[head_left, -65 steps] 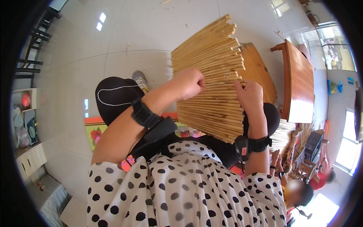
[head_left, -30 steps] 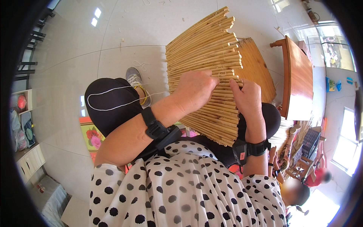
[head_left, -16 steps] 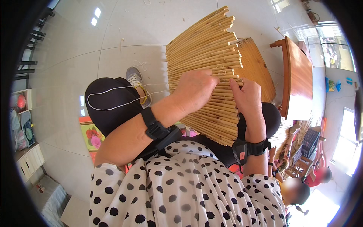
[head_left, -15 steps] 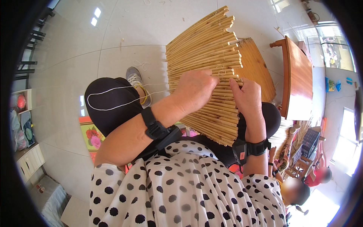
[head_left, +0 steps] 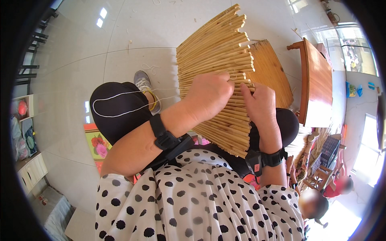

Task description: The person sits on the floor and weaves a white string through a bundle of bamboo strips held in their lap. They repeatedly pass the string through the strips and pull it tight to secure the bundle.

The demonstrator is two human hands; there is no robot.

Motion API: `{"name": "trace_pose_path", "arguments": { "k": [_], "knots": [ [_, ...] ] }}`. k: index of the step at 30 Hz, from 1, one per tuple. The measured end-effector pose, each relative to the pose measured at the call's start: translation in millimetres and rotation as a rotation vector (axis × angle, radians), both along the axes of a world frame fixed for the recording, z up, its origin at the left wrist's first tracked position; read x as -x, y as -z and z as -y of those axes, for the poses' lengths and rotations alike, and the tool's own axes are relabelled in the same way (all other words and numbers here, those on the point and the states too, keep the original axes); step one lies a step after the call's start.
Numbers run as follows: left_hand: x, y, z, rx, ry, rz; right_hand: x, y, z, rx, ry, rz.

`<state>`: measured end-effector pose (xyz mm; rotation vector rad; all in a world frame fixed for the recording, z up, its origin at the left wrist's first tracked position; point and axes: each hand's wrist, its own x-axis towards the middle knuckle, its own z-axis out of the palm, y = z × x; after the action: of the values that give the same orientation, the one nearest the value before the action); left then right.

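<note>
A mat of thin straw-coloured reed sticks (head_left: 213, 52), laid side by side and bound with string, slants across my lap, its far end raised. My left hand (head_left: 213, 94) lies over the mat near its right edge, fingers closed in a pinch; what they hold is hidden. My right hand (head_left: 260, 102) grips the mat's right edge, its thumb on top near the stick ends and its fingers underneath. A white string (head_left: 116, 99) runs from the mat's left edge and loops over my left knee. Dark straps with small devices circle both wrists.
A wooden board (head_left: 273, 72) lies beyond the mat's right side, and a reddish wooden table (head_left: 315, 84) stands farther right. Another person (head_left: 315, 204) sits at the lower right near bundled sticks. Loose string (head_left: 150, 68) lies on the tiled floor. Shelves line the left.
The mat has shifted slightly left at its right edge, together with my right hand. My left fingers have curled in more, and the small string loop beside them no longer shows clearly.
</note>
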<state>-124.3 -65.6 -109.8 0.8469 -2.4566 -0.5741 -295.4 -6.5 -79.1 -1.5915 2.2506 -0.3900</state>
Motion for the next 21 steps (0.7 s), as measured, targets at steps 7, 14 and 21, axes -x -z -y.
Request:
{"name": "trace_pose_path", "arguments": {
  "k": [7, 14, 21],
  "knots": [
    [2.5, 3.3, 4.3, 0.006, 0.014, -0.008, -4.4, -1.8, 0.3, 0.029, -0.041, 0.025],
    [-42.1, -13.0, 16.6, -0.192, -0.003, 0.031, -26.0, -18.3, -24.5, 0.006, -0.082, 0.562],
    [-70.6, -32.0, 15.7, -0.397, -0.075, 0.196, -53.1, 12.1, -51.6, 0.159, -0.158, 0.885]
  ]
}}
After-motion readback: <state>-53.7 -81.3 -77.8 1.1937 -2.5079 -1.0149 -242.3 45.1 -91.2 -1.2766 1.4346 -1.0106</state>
